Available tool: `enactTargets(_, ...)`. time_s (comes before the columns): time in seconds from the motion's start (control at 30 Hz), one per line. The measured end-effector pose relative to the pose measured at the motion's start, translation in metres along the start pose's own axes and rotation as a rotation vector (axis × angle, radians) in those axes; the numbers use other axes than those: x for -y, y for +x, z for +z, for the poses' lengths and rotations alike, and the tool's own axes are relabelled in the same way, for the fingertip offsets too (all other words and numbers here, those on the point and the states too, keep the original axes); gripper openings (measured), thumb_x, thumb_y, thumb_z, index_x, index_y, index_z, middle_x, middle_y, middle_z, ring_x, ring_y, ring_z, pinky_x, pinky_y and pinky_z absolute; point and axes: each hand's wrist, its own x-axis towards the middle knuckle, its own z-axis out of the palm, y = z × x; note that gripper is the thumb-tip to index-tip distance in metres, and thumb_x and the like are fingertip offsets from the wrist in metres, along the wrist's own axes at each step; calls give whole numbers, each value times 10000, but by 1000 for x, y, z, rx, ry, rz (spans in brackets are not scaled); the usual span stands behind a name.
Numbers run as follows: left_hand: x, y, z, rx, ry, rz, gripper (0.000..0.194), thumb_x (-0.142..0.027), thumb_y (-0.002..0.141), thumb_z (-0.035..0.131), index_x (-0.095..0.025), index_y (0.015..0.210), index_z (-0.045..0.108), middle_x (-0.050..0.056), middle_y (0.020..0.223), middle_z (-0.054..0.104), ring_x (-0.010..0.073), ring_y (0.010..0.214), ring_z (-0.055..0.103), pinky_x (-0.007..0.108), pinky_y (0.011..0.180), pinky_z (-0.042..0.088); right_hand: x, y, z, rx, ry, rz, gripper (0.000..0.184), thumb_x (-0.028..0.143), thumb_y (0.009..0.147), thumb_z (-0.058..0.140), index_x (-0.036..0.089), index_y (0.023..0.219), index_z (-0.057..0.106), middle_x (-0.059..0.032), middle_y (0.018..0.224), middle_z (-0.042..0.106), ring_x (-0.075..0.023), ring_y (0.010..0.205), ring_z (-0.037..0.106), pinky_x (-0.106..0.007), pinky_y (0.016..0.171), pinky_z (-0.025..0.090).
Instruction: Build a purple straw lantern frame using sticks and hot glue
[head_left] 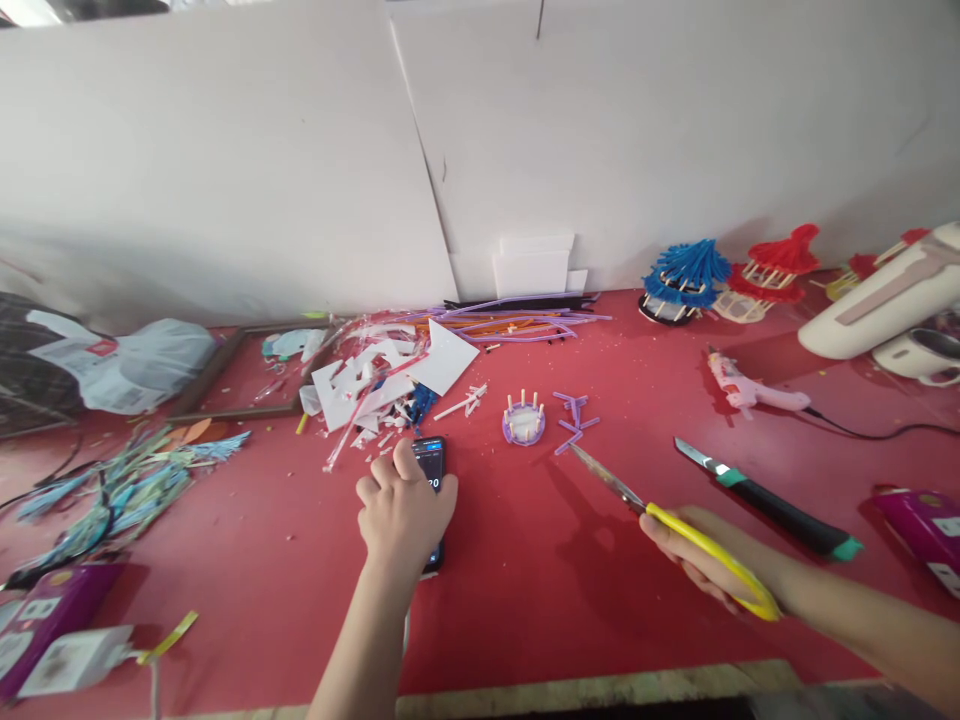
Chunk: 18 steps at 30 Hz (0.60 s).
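My left hand (405, 505) lies over a dark phone (431, 460) with a lit screen. Its fingers are spread, one of them touching or just above the glass, and they cover much of the display. Yellow-handled scissors (705, 550) are gripped in my right hand (697, 565), blades closed or nearly so and pointing up and left. Near their tip lie several short purple pipe cleaner pieces (576, 410). Just left of these stands a small round base (523, 422) edged in purple, with several short wooden posts upright around its rim.
Behind are white paper scraps (379, 385) and long pipe cleaners (510, 318). To the right are a utility knife (772, 505), a pink glue gun (750, 388), a blue-roofed model (686, 280), a red-roofed model (776, 270) and a tilted white bottle (885, 290). Purple power strips flank both sides.
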Motion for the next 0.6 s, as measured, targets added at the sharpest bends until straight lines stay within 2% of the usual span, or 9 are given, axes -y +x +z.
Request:
enactTargets(0.07, 3, -2, -2, -11, -5, 12, 732, -435, 877, 580, -107, 1482, 331, 262, 1355, 485, 471, 1209, 496, 574, 834, 535, -3, 0, 0, 8, -22, -24, 786, 1028, 607, 271, 242, 580, 277, 69, 356, 258, -77, 304, 261, -223, 308, 241)
enactTargets(0.13, 6, -6, -2, -96, -38, 93, 744, -457, 877, 588, -103, 1483, 341, 280, 1419, 445, 496, 1276, 441, 621, 869, 517, -3, -1, 0, 23, -38, -52, 754, 990, 678, 271, 242, 585, 274, 68, 366, 249, -84, 316, 262, -228, 318, 225)
enactTargets(0.2, 4, -13, 0, -221, -138, 269, 623, -424, 887, 575, -93, 1401, 454, 268, 1438, 451, 475, 1324, 413, 644, 975, 460, -2, -3, 0, 30, -51, -82, 707, 940, 738, 315, 244, 619, 282, 76, 399, 239, -89, 347, 261, -230, 342, 202)
enactTargets(0.27, -5, -25, 6, -252, -334, 474, 408, -349, 912, 527, -109, 1236, 585, 221, 1310, 574, 392, 1270, 503, 601, 1070, 408, -2, -3, 0, 22, -79, -153, 652, 868, 793, 389, 241, 649, 281, 80, 472, 237, -86, 415, 251, -230, 391, 175)
enactTargets(0.33, -19, -38, 16, -99, -616, 550, 303, -336, 915, 518, -163, 1139, 626, 148, 1122, 669, 314, 1091, 623, 530, 997, 489, -4, -2, 0, 6, -127, -259, 614, 791, 834, 452, 231, 655, 275, 71, 565, 238, -87, 506, 239, -236, 454, 167)
enactTargets(0.37, -27, -45, 21, -8, -755, 528, 286, -346, 906, 543, -181, 1123, 631, 125, 1078, 683, 294, 1032, 650, 500, 945, 525, -5, 0, 1, 6, -153, -307, 601, 760, 851, 465, 225, 652, 275, 65, 603, 238, -91, 545, 234, -241, 481, 170)
enactTargets(0.4, -35, -50, 27, 35, -797, 528, 273, -364, 905, 551, -195, 1104, 632, 105, 1037, 693, 264, 941, 678, 450, 857, 567, -8, 2, 1, 10, -179, -341, 590, 736, 866, 469, 220, 650, 281, 61, 629, 239, -94, 573, 230, -246, 502, 174)
enactTargets(0.5, -51, -60, 44, 85, -873, 501, 233, -380, 930, 529, -197, 1035, 628, 76, 941, 705, 194, 731, 689, 328, 644, 579, -14, 5, 3, 42, -213, -370, 573, 712, 883, 470, 212, 654, 311, 56, 659, 255, -99, 606, 237, -250, 526, 184)
enactTargets(0.6, -53, -60, 55, 93, -936, 469, 241, -393, 939, 517, -191, 1045, 596, 76, 954, 705, 176, 709, 692, 287, 590, 561, -16, 4, 3, 13, -190, -380, 624, 773, 844, 478, 213, 634, 300, 60, 635, 261, -89, 580, 246, -236, 498, 183)
